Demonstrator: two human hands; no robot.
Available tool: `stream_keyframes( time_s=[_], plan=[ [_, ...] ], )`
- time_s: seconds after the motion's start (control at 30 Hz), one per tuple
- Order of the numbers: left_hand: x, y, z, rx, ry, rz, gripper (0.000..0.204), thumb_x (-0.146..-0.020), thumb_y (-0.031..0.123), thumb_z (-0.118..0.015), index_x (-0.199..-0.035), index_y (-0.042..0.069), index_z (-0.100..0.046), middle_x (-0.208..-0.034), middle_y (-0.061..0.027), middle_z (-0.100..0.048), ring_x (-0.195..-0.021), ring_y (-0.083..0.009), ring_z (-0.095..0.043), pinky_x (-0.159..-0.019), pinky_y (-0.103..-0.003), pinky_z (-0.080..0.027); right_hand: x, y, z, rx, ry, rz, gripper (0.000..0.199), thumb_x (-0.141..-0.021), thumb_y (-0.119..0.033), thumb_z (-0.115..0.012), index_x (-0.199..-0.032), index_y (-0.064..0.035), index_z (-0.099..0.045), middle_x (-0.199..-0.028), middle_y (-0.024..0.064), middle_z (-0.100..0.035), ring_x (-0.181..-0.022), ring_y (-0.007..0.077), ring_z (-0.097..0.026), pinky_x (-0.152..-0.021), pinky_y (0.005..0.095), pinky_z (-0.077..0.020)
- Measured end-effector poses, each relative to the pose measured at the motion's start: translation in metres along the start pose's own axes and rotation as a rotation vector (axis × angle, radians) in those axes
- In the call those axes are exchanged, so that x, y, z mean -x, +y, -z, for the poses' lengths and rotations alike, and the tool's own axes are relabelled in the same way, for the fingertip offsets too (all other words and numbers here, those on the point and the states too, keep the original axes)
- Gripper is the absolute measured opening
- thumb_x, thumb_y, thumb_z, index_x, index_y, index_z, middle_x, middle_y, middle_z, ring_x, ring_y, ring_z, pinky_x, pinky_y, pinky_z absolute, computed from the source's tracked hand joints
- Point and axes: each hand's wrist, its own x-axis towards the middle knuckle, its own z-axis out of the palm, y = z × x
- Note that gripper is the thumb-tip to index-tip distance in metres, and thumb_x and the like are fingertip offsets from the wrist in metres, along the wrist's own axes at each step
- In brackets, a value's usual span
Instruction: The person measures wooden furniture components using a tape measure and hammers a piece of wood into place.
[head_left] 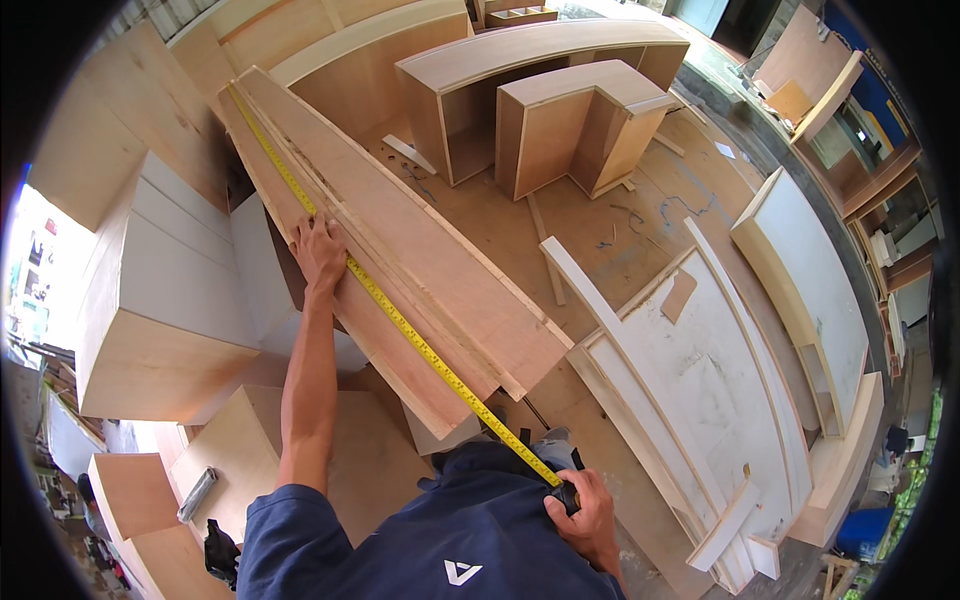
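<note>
A yellow tape measure (408, 331) lies stretched lengthwise along a long wooden panel (450, 275), running from the panel's far left end back toward my body. My left hand (320, 252) rests on the blade partway along, fingers spread and pressing it against the wood. Past the panel's near end the blade spans open air to its dark case. That case sits in the grip of my right hand (588, 515), close to my torso. Raised wooden strips (385, 250) run along the panel beside the blade.
Pale box cabinets (180, 290) stand close on the left. Curved and L-shaped wooden cabinets (560, 130) stand at the back. To the right, a large white panel frame (700, 350) lies with loose battens (580, 285). Wood scraps (408, 155) litter the brown floor.
</note>
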Motion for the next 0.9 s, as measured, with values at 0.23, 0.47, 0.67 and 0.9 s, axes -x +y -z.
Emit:
stream_keyframes(
  time_s=[0.23, 0.47, 0.67, 0.9],
  plan=[
    [-0.0014, -0.0039, -0.0042, -0.009, 0.005, -0.003, 0.041, -0.097, 0.030, -0.050, -0.128, 0.006, -0.058, -0.133, -0.0135, -0.050, -0.127, -0.0342, -0.041, -0.104, -0.051, -0.033, -0.0002, 0.0003, -0.0002, -0.003, 0.000, 0.012, 0.035, -0.080, -0.027, -0.069, -0.106, -0.0047, -0.064, -0.095, 0.0166, -0.059, -0.085, 0.0364, -0.061, -0.075, 0.0417, -0.0506],
    [-0.0012, -0.0022, -0.0042, 0.012, -0.002, -0.005, 0.040, -0.096, 0.029, -0.050, -0.128, 0.006, -0.058, -0.133, -0.0127, -0.050, -0.127, -0.0339, -0.042, -0.104, -0.051, -0.034, 0.0000, 0.0028, -0.0017, -0.007, -0.005, -0.003, 0.035, -0.080, -0.027, -0.069, -0.107, -0.0051, -0.063, -0.097, 0.0164, -0.059, -0.087, 0.0365, -0.062, -0.076, 0.0419, -0.0510],
    [-0.0036, -0.0015, -0.0006, 0.005, 0.001, 0.003, 0.041, -0.095, 0.030, -0.052, -0.128, 0.006, -0.059, -0.133, -0.0118, -0.051, -0.126, -0.0336, -0.043, -0.105, -0.051, -0.034, 0.0015, 0.0037, -0.0024, -0.013, -0.010, -0.003, 0.036, -0.080, -0.028, -0.069, -0.107, -0.0057, -0.063, -0.098, 0.0166, -0.059, -0.088, 0.0373, -0.061, -0.076, 0.0423, -0.0514],
    [-0.0083, -0.0066, -0.0014, 0.008, -0.010, 0.015, 0.042, -0.092, 0.029, -0.058, -0.127, 0.005, -0.061, -0.130, -0.0120, -0.054, -0.125, -0.0331, -0.044, -0.105, -0.047, -0.036, 0.0029, 0.0015, -0.0033, -0.014, 0.001, -0.016, 0.035, -0.079, -0.027, -0.068, -0.107, -0.0055, -0.063, -0.097, 0.0165, -0.059, -0.087, 0.0374, -0.062, -0.075, 0.0430, -0.0516]
  ],
)
